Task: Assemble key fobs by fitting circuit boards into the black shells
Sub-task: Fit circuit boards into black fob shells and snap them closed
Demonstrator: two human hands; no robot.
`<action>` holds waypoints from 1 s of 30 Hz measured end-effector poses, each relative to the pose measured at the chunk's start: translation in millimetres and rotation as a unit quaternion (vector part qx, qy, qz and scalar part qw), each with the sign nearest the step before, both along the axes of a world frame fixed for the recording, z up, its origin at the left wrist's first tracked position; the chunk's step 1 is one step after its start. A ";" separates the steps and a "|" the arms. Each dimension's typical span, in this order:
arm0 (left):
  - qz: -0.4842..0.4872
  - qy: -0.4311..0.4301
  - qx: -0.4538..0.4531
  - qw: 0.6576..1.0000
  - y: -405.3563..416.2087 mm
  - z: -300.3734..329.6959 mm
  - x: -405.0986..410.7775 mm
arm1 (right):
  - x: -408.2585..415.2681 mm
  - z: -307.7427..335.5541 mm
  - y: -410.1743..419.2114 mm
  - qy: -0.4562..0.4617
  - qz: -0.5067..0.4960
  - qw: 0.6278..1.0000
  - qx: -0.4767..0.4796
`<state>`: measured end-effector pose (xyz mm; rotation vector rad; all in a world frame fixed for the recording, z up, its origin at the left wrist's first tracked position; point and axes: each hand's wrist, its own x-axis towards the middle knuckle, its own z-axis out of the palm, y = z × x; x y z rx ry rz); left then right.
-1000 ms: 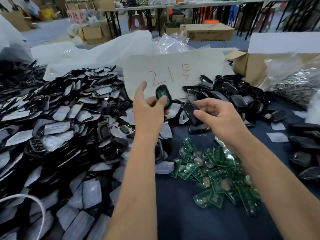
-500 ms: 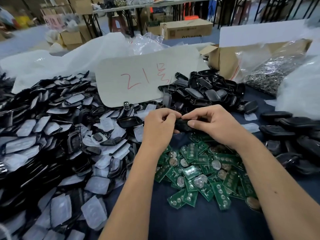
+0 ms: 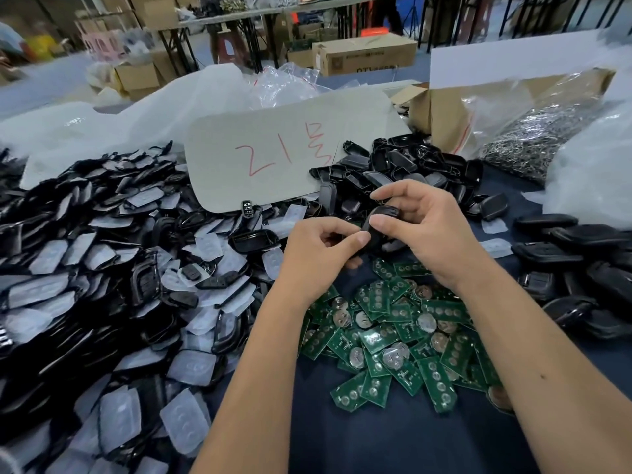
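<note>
The black shell (image 3: 376, 230) sits up off the desk (image 3: 342, 439), caught between both hands right above the heap of green circuit boards (image 3: 393, 336). Its long axis runs on a slant, upper end toward the right hand (image 3: 431, 230), lower end down toward the left hand (image 3: 318, 254). The right hand pinches it, thumb on the near face and forefinger curled over the top edge. The left hand meets it from the lower left, thumb tip laid against the shell's lower end and fingers curled beneath; whether a board sits under those fingers is hidden from here.

So the shell lies between the hands, touching both, and the right hand has the firmer hold by the look of it. The likely step is seating or pressing a board home, and that push would run along the slant from the left thumb toward the right.

Outward now: more circuit boards just below the wrists, a big pile of shell halves and pale film pads (image 3: 119, 268) to the left, more dark shells (image 3: 564, 241) on the right, and a card with red writing (image 3: 273, 155) behind.
</note>
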<state>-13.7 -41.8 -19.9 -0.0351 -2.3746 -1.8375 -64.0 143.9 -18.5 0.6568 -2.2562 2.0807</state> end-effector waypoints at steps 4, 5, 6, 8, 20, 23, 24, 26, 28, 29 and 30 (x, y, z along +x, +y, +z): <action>-0.007 -0.004 0.017 1.000 -0.5 -0.5 -1.1 | 0.9 -0.6 -4.3 -0.031 -0.007 0.999 -0.030; -0.001 -0.006 0.028 1.000 -0.4 -0.6 -1.5 | 1.8 -0.2 -6.8 -0.048 -0.007 0.997 -0.058; 0.008 -0.008 0.044 0.999 -0.3 -0.8 -1.9 | 2.8 0.1 -9.4 -0.068 -0.001 0.994 -0.089; 0.030 -0.015 0.089 0.995 -0.6 -1.0 -2.4 | 4.5 0.1 -13.1 -0.107 0.020 0.984 -0.140; -0.033 -0.059 0.189 0.980 -2.1 4.9 1.6 | 5.0 -0.7 -10.7 -0.180 0.071 0.951 -0.239; -0.039 -0.048 0.197 0.978 1.2 6.3 1.9 | 5.4 0.2 -9.4 -0.188 0.075 0.947 -0.250; -0.041 -0.044 0.202 0.978 2.3 6.9 2.0 | 5.3 0.3 -9.1 -0.192 0.075 0.945 -0.255; -0.053 -0.037 0.209 0.976 3.9 8.7 2.8 | 5.3 1.4 -7.5 -0.199 0.084 0.942 -0.258; -0.068 -0.034 0.217 0.973 5.0 9.4 3.8 | 5.8 2.5 -6.5 -0.206 0.093 0.939 -0.259; -0.065 -0.032 0.217 0.973 5.4 9.5 3.7 | 6.3 3.1 -7.6 -0.209 0.086 0.939 -0.259; -0.052 -0.031 0.213 0.975 5.7 8.9 3.1 | 7.0 3.5 -9.8 -0.210 0.066 0.941 -0.255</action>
